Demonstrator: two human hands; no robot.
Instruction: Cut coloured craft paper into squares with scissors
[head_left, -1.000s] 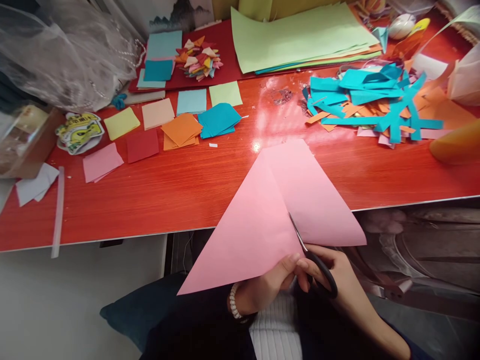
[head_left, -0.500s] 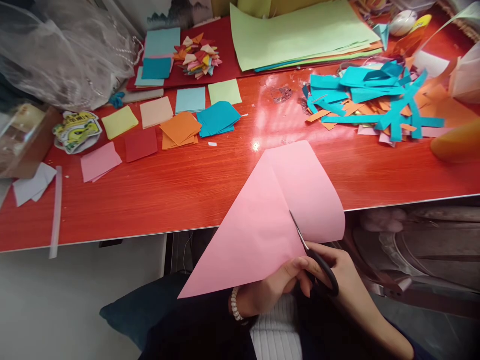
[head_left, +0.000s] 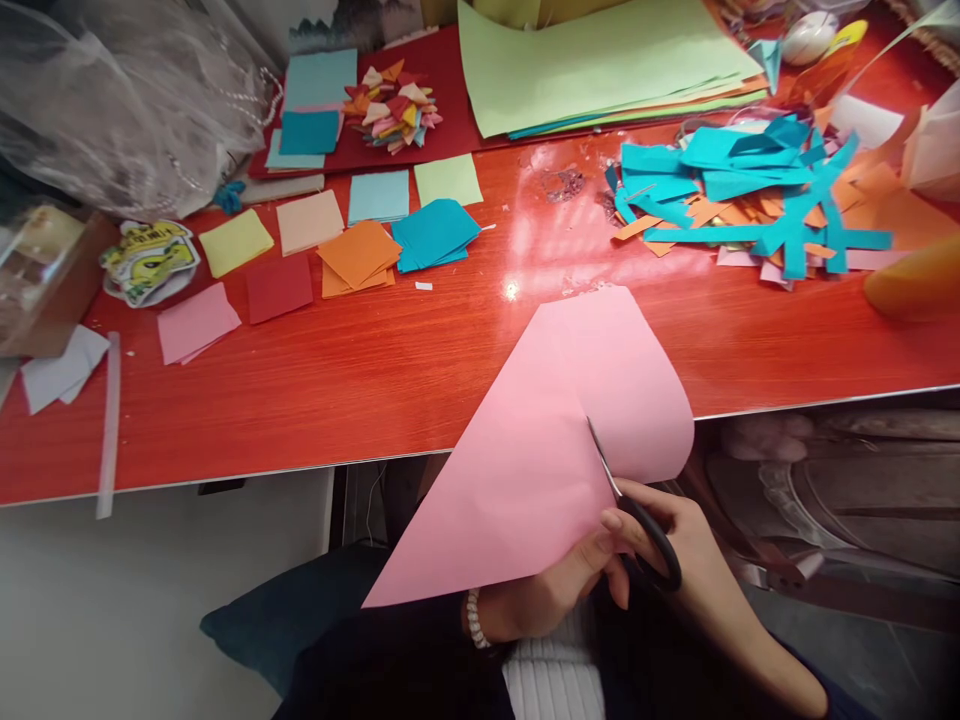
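A large sheet of pink paper [head_left: 517, 460] reaches from above my lap to over the table's front edge, with a slit running up from its near side. My left hand [head_left: 559, 590], a beaded bracelet at its wrist, pinches the sheet's near edge beside the slit. Black-handled scissors [head_left: 651, 535] are in my right hand [head_left: 686, 540], its fingers wrapped about the handles. One slim blade shows on top of the paper, pointing up along the slit; the other blade is hidden. The paper right of the slit curls upward.
On the red table [head_left: 300, 390] lie small stacks of squares, such as orange ones [head_left: 358, 257] and blue ones [head_left: 435, 235]. Cut strips [head_left: 787, 180] heap at the right. Green sheets [head_left: 600, 70] and a folded-paper cluster [head_left: 394, 108] lie at the back. A clear strip [head_left: 109, 425] overhangs the front edge.
The pink sheet and both hands have shifted slightly to the right and down. The scissors, still in the slit, have moved along with them.
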